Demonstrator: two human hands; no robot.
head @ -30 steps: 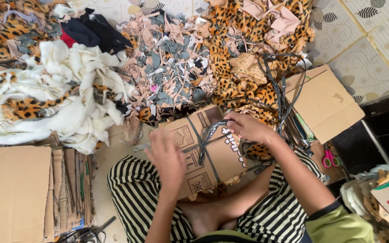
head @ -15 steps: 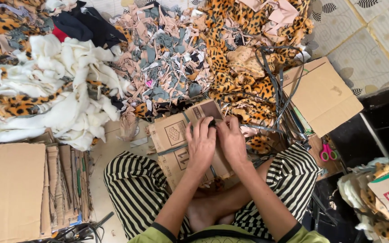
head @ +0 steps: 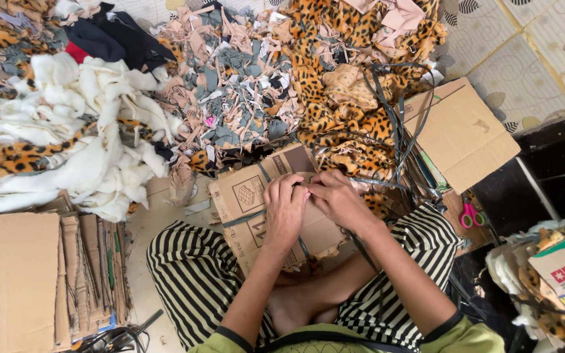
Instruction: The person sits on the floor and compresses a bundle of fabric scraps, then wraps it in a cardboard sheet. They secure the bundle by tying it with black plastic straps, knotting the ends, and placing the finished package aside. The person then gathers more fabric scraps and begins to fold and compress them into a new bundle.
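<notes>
Sat cross-legged in striped trousers (head: 184, 274), cardboard (head: 256, 202) resting on the lap. Left hand (head: 284, 208) and right hand (head: 336, 199) met over it, fingers curled, pinching a dark strap (head: 361, 182). Beyond lay leopard fabric (head: 341, 98), scraps (head: 230, 85), white fleece (head: 80, 150); pink scissors (head: 470, 214) at right.

Place: we take this for a home workshop for cutting and sewing scraps.
Floor: we see patterned floor covering (head: 524, 59) used as the work surface.
Material: we see heaps of leopard-print fabric (head: 341, 111), white stuffing (head: 80, 144) and mixed offcuts (head: 230, 91).
Supplies: we see stacked cardboard (head: 14, 281) and pink scissors (head: 471, 214).
</notes>
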